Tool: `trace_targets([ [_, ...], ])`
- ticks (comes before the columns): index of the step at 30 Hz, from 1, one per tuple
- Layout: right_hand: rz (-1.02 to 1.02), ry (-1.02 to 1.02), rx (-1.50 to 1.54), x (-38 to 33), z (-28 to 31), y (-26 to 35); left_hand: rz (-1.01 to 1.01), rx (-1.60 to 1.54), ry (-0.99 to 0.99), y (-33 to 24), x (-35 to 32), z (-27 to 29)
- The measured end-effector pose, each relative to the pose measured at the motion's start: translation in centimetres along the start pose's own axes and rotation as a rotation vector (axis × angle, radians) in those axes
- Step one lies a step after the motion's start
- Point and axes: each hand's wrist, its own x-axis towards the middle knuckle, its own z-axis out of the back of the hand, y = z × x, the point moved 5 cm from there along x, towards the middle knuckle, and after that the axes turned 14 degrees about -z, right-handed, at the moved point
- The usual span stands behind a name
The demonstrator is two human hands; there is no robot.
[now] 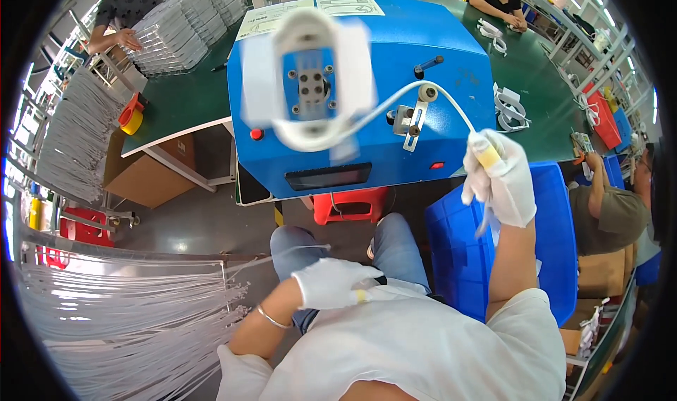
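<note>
My right hand (pixel 502 182), in a white glove with yellow tape on a finger, is closed on a white cable (pixel 451 98). From there the cable arcs over a small guide roller (pixel 427 93) to a blurred white winding head (pixel 310 134) on the front of a blue machine (pixel 451 55). A loose strand hangs below the right hand. My left hand (pixel 331 284), gloved too, is at my waist above my lap. Its fingers are drawn together, pointing right; what they hold, if anything, is hidden.
White cables hang on racks at the left (pixel 127 316). Blue bins (pixel 458 239) stand by my right arm, and a red stool (pixel 349 205) is under the machine. Coiled cables (pixel 509 108) and stacked clear trays (pixel 176 31) lie on the green table (pixel 173 108). Other people work nearby.
</note>
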Motion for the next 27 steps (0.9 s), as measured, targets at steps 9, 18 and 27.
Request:
trace_targets([
  [9,0.946,-0.493,-0.918,6.8,1.8,9.7,-0.245,0.147,-0.637,-11.2,-5.2,22.7],
  [18,1.340,-0.474,-1.453,16.8,-9.8,14.4,-0.408,0.632,-0.499,-10.5,4.2,32.0],
  [27,1.479,-0.242,-0.876,5.2,-9.6,14.7,0.011,0.611,-0.560,-10.1,-3.6,32.0],
])
